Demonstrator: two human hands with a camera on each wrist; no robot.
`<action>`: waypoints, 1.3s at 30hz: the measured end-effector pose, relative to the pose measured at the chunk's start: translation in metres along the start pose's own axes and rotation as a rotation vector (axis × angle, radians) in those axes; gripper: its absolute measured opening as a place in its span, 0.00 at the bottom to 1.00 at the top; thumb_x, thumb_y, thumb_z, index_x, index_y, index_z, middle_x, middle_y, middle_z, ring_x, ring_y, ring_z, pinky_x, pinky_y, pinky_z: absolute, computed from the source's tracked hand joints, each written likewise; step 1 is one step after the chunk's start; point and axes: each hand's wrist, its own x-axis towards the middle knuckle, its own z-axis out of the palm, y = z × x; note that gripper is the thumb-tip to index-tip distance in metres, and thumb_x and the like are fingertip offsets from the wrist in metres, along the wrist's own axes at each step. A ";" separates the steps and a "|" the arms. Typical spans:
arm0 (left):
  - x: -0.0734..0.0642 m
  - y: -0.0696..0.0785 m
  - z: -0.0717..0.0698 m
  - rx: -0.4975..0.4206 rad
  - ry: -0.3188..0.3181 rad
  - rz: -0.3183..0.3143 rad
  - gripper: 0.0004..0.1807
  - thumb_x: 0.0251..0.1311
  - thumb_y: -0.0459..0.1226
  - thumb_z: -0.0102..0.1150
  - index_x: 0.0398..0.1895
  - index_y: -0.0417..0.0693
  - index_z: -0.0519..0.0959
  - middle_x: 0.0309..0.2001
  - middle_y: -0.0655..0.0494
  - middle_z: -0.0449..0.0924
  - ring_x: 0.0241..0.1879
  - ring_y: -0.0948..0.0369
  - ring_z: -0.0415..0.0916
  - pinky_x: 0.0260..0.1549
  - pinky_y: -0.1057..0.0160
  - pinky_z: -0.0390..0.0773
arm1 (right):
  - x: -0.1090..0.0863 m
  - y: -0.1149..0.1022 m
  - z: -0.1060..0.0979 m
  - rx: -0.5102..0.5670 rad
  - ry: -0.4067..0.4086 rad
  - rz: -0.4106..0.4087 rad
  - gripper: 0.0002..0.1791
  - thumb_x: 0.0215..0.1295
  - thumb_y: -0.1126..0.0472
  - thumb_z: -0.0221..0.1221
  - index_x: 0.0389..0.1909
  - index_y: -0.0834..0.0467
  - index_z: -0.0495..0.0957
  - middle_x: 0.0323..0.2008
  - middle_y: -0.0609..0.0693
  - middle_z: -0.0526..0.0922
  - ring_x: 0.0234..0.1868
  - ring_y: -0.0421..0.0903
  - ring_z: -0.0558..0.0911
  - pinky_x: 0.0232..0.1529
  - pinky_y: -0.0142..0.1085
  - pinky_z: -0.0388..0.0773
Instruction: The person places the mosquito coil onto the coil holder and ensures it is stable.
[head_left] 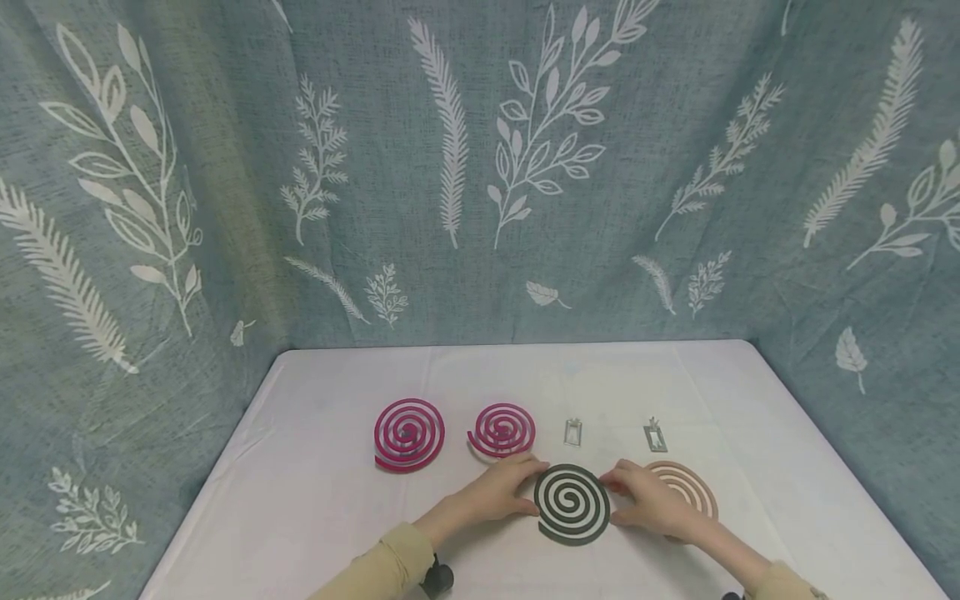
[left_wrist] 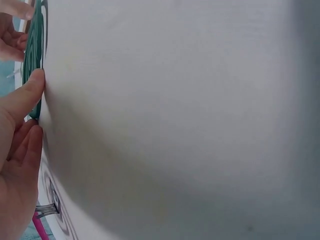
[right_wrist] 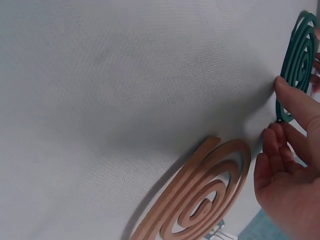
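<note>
Hands [head_left: 501, 490] [head_left: 647, 498] seemingly grip edges of green coil [head_left: 570, 503], brown coil [right_wrist: 195, 167] close.

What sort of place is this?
Likely a staged tabletop booth, exact location unclear: a leaf-print curtain hangs on three sides of a white-topped table, with spiral coils spread across it.

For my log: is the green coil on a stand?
Off: left hand and right hand hold the coil; the bare stands sit behind.
</note>
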 end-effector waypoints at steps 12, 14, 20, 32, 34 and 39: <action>-0.003 -0.001 0.004 -0.045 0.076 -0.015 0.35 0.46 0.42 0.70 0.59 0.41 0.72 0.50 0.55 0.79 0.49 0.64 0.75 0.54 0.69 0.74 | 0.002 0.001 -0.001 0.063 -0.019 0.006 0.27 0.47 0.57 0.69 0.50 0.60 0.77 0.41 0.43 0.77 0.45 0.45 0.78 0.50 0.37 0.78; -0.003 -0.002 0.004 -0.071 0.089 -0.014 0.35 0.46 0.41 0.71 0.59 0.39 0.72 0.47 0.55 0.79 0.46 0.64 0.75 0.50 0.70 0.75 | 0.003 0.003 -0.001 0.080 -0.025 0.011 0.28 0.47 0.55 0.68 0.51 0.58 0.77 0.42 0.42 0.77 0.45 0.44 0.78 0.50 0.36 0.78; -0.004 -0.005 0.003 -0.178 0.171 0.014 0.33 0.45 0.40 0.71 0.57 0.37 0.73 0.46 0.51 0.80 0.43 0.61 0.77 0.48 0.69 0.77 | 0.003 0.011 -0.005 0.159 -0.028 -0.014 0.31 0.48 0.51 0.68 0.54 0.57 0.75 0.45 0.44 0.80 0.45 0.40 0.78 0.48 0.31 0.77; 0.001 -0.005 -0.003 -0.478 0.321 0.029 0.31 0.48 0.34 0.69 0.58 0.34 0.73 0.48 0.44 0.80 0.43 0.51 0.79 0.49 0.64 0.79 | 0.002 0.016 -0.028 0.477 -0.065 -0.076 0.34 0.58 0.61 0.63 0.64 0.68 0.64 0.47 0.58 0.79 0.43 0.31 0.78 0.46 0.27 0.78; 0.002 -0.004 -0.005 -0.529 0.322 0.018 0.29 0.50 0.33 0.68 0.58 0.35 0.73 0.48 0.43 0.80 0.43 0.50 0.79 0.49 0.63 0.79 | 0.002 0.015 -0.031 0.510 -0.054 -0.102 0.35 0.59 0.63 0.62 0.65 0.70 0.61 0.46 0.60 0.79 0.43 0.32 0.79 0.46 0.27 0.79; 0.007 -0.002 -0.009 -0.582 0.341 0.012 0.28 0.53 0.34 0.66 0.59 0.38 0.73 0.47 0.43 0.81 0.43 0.52 0.80 0.51 0.64 0.78 | 0.001 0.012 -0.037 0.581 -0.046 -0.089 0.37 0.63 0.61 0.59 0.68 0.70 0.55 0.43 0.58 0.78 0.42 0.34 0.80 0.45 0.30 0.80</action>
